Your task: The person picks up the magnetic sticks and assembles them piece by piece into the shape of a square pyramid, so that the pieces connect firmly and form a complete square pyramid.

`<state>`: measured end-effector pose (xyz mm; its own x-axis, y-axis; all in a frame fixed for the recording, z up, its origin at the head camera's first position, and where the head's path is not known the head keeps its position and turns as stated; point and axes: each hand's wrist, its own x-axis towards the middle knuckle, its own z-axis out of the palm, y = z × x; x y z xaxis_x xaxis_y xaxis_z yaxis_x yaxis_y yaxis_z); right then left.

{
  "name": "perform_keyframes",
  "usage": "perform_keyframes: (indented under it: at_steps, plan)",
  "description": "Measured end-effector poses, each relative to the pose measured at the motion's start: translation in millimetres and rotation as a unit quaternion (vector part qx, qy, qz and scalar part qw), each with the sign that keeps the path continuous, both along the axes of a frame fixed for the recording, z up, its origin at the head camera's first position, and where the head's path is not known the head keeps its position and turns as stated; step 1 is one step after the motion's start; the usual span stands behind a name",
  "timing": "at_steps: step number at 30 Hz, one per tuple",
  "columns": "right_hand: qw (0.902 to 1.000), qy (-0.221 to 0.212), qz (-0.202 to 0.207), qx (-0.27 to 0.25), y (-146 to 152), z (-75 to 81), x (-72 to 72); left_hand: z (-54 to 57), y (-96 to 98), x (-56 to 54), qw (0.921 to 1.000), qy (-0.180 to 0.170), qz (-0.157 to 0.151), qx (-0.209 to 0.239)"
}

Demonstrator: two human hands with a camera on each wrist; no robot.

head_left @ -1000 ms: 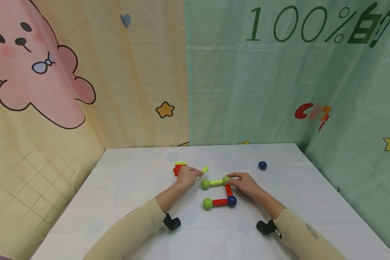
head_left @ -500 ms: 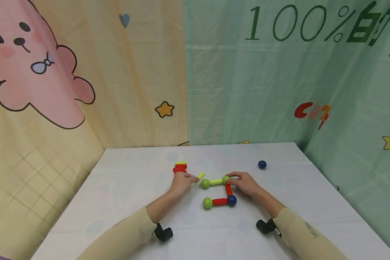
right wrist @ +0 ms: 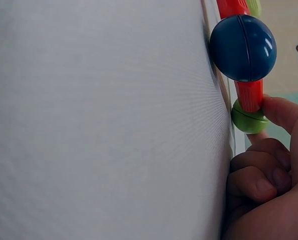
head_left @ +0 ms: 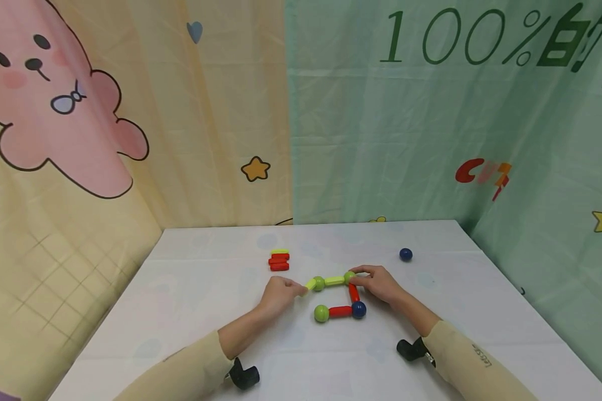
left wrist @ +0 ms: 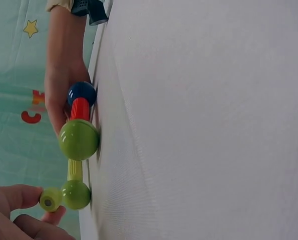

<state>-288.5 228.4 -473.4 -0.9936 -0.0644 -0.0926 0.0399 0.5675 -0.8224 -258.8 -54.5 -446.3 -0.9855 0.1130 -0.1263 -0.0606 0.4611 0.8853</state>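
Observation:
My left hand (head_left: 279, 295) pinches a short yellow-green magnetic rod (left wrist: 50, 200) between thumb and finger. The rod's far end is right at a green ball (head_left: 319, 283). From that ball a second yellow-green rod (head_left: 334, 281) runs to another green ball (head_left: 349, 277), which my right hand (head_left: 379, 283) pinches at the back right corner. A red rod (head_left: 354, 293) leads from there toward the front to a dark blue ball (right wrist: 243, 48). Another red rod (head_left: 340, 312) joins the blue ball to a third green ball (head_left: 321, 313) at front left, forming a U shape.
Behind my left hand lie several loose rods (head_left: 279, 267), red ones with a yellow-green one at the back. A loose dark blue ball (head_left: 406, 254) rests at the back right of the white-covered table (head_left: 205, 245). Printed curtains (head_left: 371, 139) hang behind it.
My left hand has come toward the front with its yellow-green rod, away from the loose rods, and brought the rod's end to the back left green ball. My right hand stays put.

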Motion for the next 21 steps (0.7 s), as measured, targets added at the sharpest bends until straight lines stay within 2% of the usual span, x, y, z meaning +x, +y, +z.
perform_keyframes:
  at_steps: [10,21]
  plan:
    - [1.0,0.001,-0.001,0.001,0.9,-0.5,-0.8,-1.8,4.2,10.7,0.9996,-0.022,-0.009,-0.014]
    - [1.0,0.001,0.003,-0.004,0.0,-0.7,1.3,-9.0,9.3,8.4,1.0,-0.008,0.0,0.001]
